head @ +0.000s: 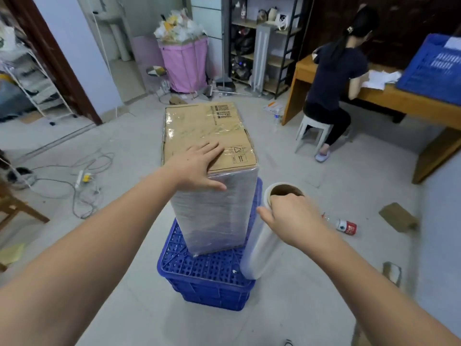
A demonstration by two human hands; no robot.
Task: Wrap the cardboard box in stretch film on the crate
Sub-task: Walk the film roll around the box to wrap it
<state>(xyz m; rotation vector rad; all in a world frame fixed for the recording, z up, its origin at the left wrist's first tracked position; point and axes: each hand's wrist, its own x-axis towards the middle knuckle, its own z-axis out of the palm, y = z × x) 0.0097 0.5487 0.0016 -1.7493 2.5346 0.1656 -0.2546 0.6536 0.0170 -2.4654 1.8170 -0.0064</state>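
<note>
Standing on a blue crate point(199, 268), the cardboard box point(207, 136) already had clear film over its sides and part of its top. The left hand point(197, 166) lay flat on the near top edge, fingers straight and spread, thumb down the front face. The right hand point(291, 218) gripped the top of the film roll point(259, 248), fingers curled into its core, just beside the box.
</note>
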